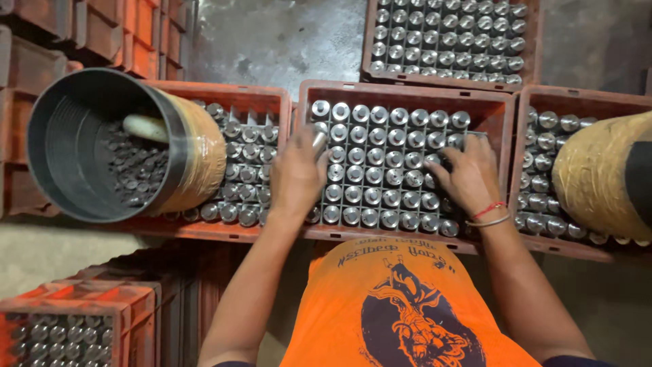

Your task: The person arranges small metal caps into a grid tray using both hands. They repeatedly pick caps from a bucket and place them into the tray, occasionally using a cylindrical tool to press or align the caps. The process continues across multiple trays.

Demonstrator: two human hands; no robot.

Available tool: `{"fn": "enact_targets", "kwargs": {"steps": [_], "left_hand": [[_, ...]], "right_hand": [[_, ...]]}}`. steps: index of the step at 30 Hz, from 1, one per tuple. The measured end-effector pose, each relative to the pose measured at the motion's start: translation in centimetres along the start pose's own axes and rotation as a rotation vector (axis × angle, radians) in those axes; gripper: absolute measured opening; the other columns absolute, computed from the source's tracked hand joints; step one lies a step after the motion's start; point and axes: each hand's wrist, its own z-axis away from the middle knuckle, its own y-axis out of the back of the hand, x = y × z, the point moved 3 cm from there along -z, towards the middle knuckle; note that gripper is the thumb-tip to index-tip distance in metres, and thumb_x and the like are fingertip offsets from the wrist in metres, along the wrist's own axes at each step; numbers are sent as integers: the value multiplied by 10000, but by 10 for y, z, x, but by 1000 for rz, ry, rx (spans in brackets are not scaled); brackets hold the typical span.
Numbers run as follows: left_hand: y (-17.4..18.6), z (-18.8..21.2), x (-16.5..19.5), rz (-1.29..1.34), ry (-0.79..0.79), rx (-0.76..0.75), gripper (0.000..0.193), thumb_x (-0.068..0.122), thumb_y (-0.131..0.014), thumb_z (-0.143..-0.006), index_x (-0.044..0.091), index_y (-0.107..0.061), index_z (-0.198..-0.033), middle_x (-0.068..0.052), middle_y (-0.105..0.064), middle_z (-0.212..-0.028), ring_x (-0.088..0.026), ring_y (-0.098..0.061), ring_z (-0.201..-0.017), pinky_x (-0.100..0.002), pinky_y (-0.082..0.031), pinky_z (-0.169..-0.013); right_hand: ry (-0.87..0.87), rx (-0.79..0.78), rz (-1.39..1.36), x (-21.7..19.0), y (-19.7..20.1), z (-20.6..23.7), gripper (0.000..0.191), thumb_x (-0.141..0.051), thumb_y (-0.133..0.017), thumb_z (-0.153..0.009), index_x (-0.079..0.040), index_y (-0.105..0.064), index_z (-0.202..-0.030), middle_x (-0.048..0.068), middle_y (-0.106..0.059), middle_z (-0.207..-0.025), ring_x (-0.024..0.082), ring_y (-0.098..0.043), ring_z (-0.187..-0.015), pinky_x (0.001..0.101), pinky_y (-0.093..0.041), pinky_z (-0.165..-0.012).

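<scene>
Five red crates show, each packed with upright metal cylinders, their long axes vertical and ends facing up. The middle crate [407, 92] lies under both hands. The left hand [297, 175] pinches one cylinder [319, 138] at that crate's left edge; the right hand [468, 173] rests with fingers spread on the cylinders near its right side. Two tape-wrapped buckets [122, 143] flank the middle crate; the right one is cut off.

No packages, labels, signs, screens (crates only).
</scene>
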Motion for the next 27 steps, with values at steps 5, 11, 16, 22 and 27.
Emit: {"fn": "enact_targets", "kwargs": {"steps": [5,11,16,22,27], "left_hand": [[-8,5,4,-323,-154,-27,239,-35,-636,-865,11,-586,-1094,-242,-604,-1077,-406,-678,-915,-491,-565,-781],[-18,-13,-3,-287,-97,-83,128,27,-661,-911,0,-627,-1031,-195,-596,-1097,-373,-647,-1006,-463,-542,-856],[-21,-13,3,-285,-156,-91,309,301,-773,-826,14,-737,-934,-185,-576,-1054,-353,-529,-1046,-510,-420,-928],[-58,-2,6,-438,-56,-81,302,318,-750,-894,18,-739,-918,-148,-548,-1160,-343,-473,-1149,-621,-324,-956],[-55,2,-4,-404,-141,20,314,324,-738,-917,15,-681,-907,-168,-565,-1214,-352,-497,-1203,-607,-351,-954]], "right_hand": [[-15,10,-43,12,-12,7,316,-322,-857,-810,-55,-792,-967,158,-581,-995,375,-552,-989,477,-456,-803],[-58,46,-125,24,-4,3,264,-296,-866,-849,-53,-789,-916,117,-600,-935,306,-565,-950,446,-473,-840],[-276,158,-515,47,56,18,244,-267,-735,-1024,-32,-766,-1082,99,-622,-1016,206,-601,-982,374,-508,-826],[-729,20,-1960,30,22,25,533,-537,-339,-1053,-97,-638,-1082,83,-722,-928,228,-738,-855,317,-578,-618],[-736,-160,-1927,0,-6,30,480,-513,-362,-1133,-99,-604,-1108,109,-695,-794,213,-696,-635,221,-397,-376]]}}
